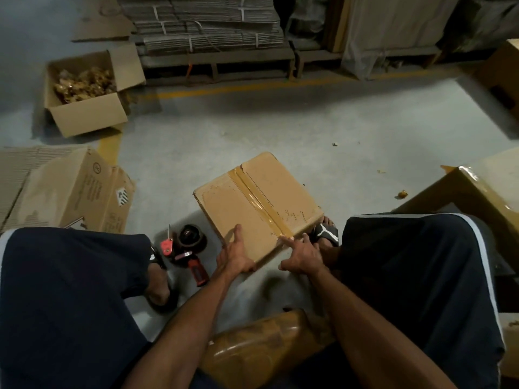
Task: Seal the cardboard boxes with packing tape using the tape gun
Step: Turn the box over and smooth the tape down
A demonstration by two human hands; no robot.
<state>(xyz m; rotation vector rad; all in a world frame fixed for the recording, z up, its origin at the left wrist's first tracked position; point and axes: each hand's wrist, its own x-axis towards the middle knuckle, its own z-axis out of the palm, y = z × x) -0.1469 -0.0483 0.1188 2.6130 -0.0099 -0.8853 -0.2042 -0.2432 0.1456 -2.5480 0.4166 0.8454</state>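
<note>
A closed cardboard box (pixel 247 203) lies on the floor between my knees, with a strip of brown packing tape (pixel 261 204) running along its centre seam. My left hand (pixel 236 255) holds the box's near edge, thumb on top and fingers curled under the side. My right hand (pixel 302 255) rests at the near corner, its index finger pressing the end of the tape down over the edge. The red and black tape gun (pixel 188 248) lies on the floor just left of the box, untouched.
An open box of brown items (pixel 84 94) stands far left. A folded printed carton (pixel 75 192) lies at left. A taped box (pixel 477 192) sits at right and a tape-wrapped box (pixel 264 349) lies under me. Stacked flat cardboard on pallets (pixel 207 32) fills the back.
</note>
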